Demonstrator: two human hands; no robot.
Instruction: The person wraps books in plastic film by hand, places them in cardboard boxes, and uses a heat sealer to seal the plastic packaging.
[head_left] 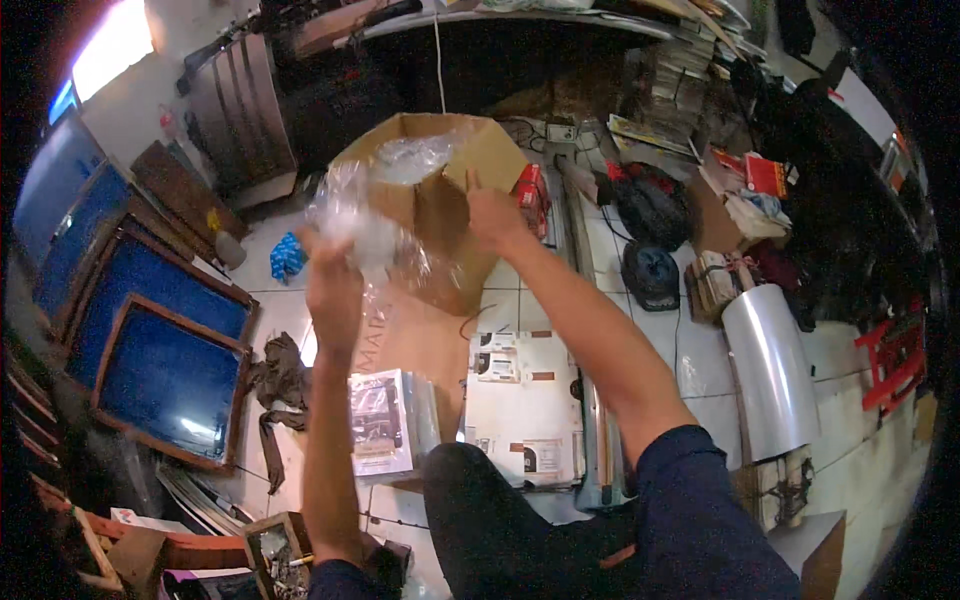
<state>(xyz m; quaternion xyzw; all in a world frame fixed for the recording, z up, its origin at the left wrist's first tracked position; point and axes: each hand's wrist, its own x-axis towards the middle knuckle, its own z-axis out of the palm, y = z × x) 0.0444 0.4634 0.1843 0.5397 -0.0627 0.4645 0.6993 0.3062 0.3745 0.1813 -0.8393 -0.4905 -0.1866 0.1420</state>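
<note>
While the person sat over the tiled floor (640, 330), the left hand (335, 290) was closed around a clear plastic bag (365, 225), pinching the crumpled film and lifting it just beside the open cardboard box (440, 200). The right hand (495, 218) gripped the box's front edge with bent fingers, apparently to keep it steady. More clear plastic lay inside the box, and blue framed screens (160, 370) leaned at the left.

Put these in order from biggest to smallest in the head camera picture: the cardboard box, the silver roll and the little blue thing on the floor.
1. cardboard box, though it is raised closer to the camera, so partly nearness.
2. silver roll, looking nearly as big; these two are unsure.
3. little blue thing, clearly smallest.
</note>
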